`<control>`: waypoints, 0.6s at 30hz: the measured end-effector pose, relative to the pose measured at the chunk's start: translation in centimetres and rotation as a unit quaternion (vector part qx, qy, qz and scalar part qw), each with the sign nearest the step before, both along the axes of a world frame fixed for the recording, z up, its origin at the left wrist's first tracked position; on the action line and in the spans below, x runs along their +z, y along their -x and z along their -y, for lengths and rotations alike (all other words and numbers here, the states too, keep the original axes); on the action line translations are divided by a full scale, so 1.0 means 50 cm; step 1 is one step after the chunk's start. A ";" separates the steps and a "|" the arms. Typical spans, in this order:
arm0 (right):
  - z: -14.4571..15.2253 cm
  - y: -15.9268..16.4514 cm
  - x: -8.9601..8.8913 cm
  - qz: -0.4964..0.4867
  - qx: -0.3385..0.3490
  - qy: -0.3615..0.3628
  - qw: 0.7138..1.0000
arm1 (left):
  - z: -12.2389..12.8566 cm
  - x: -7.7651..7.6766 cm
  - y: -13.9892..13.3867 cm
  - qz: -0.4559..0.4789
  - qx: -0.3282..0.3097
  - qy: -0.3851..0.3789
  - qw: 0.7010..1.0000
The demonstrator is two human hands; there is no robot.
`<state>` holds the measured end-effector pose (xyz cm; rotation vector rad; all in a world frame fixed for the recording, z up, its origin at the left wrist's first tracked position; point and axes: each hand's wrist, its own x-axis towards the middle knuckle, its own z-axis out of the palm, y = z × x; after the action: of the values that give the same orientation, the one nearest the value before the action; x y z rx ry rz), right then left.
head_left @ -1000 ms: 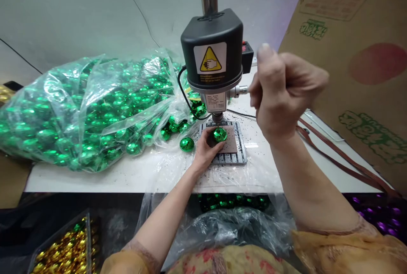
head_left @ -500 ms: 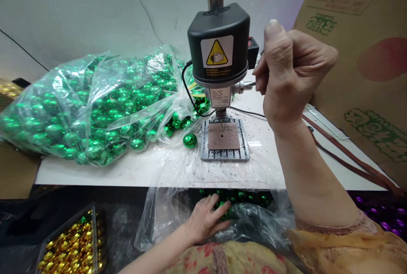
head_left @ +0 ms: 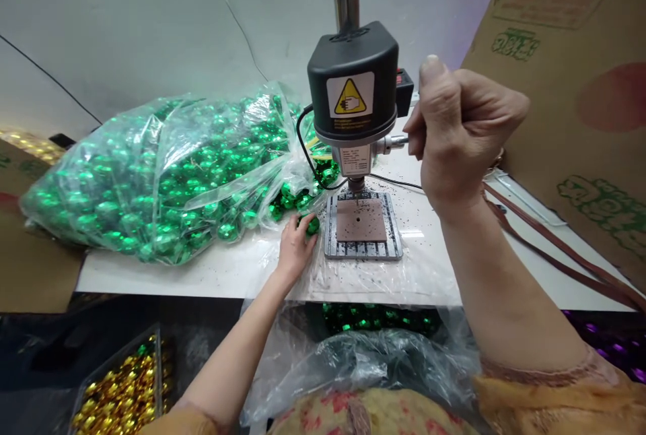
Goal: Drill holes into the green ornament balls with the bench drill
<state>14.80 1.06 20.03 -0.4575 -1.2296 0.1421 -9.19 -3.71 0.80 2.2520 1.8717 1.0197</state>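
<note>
My left hand [head_left: 297, 246] is on the white table with its fingers wrapped around a shiny green ball [head_left: 313, 225], left of the drill press base [head_left: 363, 250]. My right hand [head_left: 459, 132] is raised in a fist at the right of the black drill press head [head_left: 353, 85], closed on its feed lever [head_left: 398, 142]. Under the chuck a brown square board [head_left: 373, 229] with a small dark hole lies on the slotted base. Dark shavings are scattered on the board and around it.
A clear plastic bag [head_left: 166, 172] full of green balls lies at the left. More green balls [head_left: 373, 320] sit in plastic below the table edge. Gold balls [head_left: 121, 388] fill a container at lower left. A cardboard box [head_left: 555, 105] and brown straps [head_left: 555, 233] are at the right.
My left hand has moved up from the green balls below the table edge and closed on the single green ball beside the base. My right hand stays on the lever.
</note>
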 end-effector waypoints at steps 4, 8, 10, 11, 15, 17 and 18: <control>0.004 0.002 0.000 0.004 -0.014 0.031 0.999 | -0.002 0.017 -0.028 0.146 -0.025 -0.039 0.988; 0.004 0.006 -0.001 -0.021 0.007 0.020 1.000 | -0.021 0.021 -0.091 0.372 -0.090 0.087 0.920; 0.004 0.006 -0.002 -0.024 0.009 0.016 1.000 | -0.043 0.013 -0.114 0.429 -0.103 0.136 0.887; 0.004 0.006 -0.003 -0.022 0.005 0.016 1.000 | -0.054 0.008 -0.121 0.438 -0.103 0.142 0.882; 0.006 0.004 -0.005 -0.005 -0.012 0.038 0.999 | -0.083 0.000 -0.132 0.418 -0.107 0.116 0.895; 0.006 0.003 -0.006 0.005 -0.024 0.050 0.998 | -0.086 0.002 -0.135 0.401 -0.118 0.111 0.902; 0.007 0.002 -0.007 0.009 -0.030 0.054 0.998 | -0.086 0.003 -0.137 0.393 -0.123 0.110 0.905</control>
<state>14.68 0.73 19.69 -0.5907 -1.2289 0.1533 -2.36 0.56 0.97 1.5342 1.2417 1.3142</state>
